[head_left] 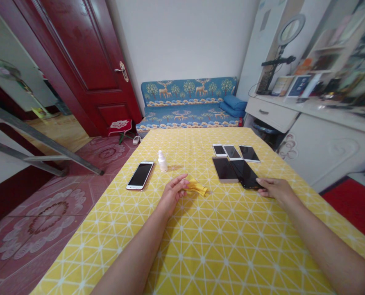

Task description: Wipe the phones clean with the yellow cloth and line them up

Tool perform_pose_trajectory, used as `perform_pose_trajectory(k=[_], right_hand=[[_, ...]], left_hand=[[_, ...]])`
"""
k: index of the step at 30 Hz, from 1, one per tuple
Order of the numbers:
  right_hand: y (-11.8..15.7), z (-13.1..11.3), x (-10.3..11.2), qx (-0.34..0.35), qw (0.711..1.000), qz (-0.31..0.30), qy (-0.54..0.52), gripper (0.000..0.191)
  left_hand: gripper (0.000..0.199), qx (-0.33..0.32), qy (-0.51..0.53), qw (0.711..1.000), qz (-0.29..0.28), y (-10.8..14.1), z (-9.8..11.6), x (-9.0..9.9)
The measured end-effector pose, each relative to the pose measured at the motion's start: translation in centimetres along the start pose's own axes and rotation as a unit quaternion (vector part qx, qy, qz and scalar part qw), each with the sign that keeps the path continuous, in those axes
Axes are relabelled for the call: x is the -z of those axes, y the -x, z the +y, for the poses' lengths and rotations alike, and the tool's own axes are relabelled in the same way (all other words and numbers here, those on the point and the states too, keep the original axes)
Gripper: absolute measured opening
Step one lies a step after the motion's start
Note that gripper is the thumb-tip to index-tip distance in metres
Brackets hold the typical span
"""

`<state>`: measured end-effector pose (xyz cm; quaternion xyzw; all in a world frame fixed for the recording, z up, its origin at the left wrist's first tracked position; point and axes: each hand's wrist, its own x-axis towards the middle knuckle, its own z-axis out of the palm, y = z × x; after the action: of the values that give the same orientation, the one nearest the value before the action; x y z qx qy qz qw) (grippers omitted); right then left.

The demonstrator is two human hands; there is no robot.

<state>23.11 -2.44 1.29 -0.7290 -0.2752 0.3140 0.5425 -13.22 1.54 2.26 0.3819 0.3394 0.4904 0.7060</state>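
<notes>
My left hand [173, 192] is closed on a crumpled yellow cloth [197, 187], held just over the table. With thumb and fingers, my right hand [273, 189] grips the near corner of a black smartphone [244, 174]. Touching that phone on its left lies a dark-screened phone with a pinkish-grey edge [225, 170]. Behind them rest a small white phone [219, 150], another white phone [232, 152] and a dark-screened phone with a pale edge [249, 153]. Left of my left hand stand a white spray bottle [162, 161] and, flat beside it, a white phone [140, 175].
The table [200, 254] wears a yellow patterned cloth. Beyond its far edge is a blue sofa [188, 110]. A white cabinet [329, 143] with a ring light [291, 29] stands at right; a metal ladder [47, 149] and red door [87, 53] are at left.
</notes>
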Motion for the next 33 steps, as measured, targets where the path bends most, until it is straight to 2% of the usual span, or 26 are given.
perform_pose_trajectory(k=[2,4,6,8,10,11,16,24,33], right_hand=[[0.2,0.0,-0.4,0.007,0.997,-0.008,0.077,0.018],[0.3,-0.1,-0.8,0.060,0.981,0.002,0.187,0.024],[0.4,-0.3,-1.1,0.136,0.937,0.014,0.322,0.024],[0.7,-0.7,-1.4,0.185,0.870,0.032,0.456,0.030],[1.1,-1.2,-1.7,0.187,0.817,0.049,0.543,0.039],[1.5,-1.5,-1.9,0.176,0.806,0.053,0.563,0.044],[3.1,-2.3,-2.5,0.148,0.810,-0.001,0.567,0.069],[2.7,-1.7,-2.8,0.163,0.814,-0.012,0.557,0.071],[2.1,-0.7,-3.4,0.201,0.816,0.028,0.541,0.074]], left_hand=[[0.042,0.001,0.000,1.000,-0.002,0.0,0.0,0.1],[0.042,0.002,-0.001,1.000,-0.004,-0.1,-0.1,0.1],[0.043,0.005,-0.004,1.000,-0.003,-0.1,-0.1,0.1],[0.044,0.007,-0.005,1.000,0.001,-0.1,-0.1,0.1],[0.045,0.008,-0.005,1.000,0.005,-0.2,-0.1,0.1],[0.045,0.008,-0.004,1.000,0.005,-0.2,-0.1,0.1],[0.044,0.011,0.000,1.000,0.012,-0.2,-0.1,0.0],[0.044,0.014,0.002,1.000,0.016,-0.1,0.1,-0.2],[0.044,0.017,0.002,1.000,0.009,-0.2,0.0,0.0]])
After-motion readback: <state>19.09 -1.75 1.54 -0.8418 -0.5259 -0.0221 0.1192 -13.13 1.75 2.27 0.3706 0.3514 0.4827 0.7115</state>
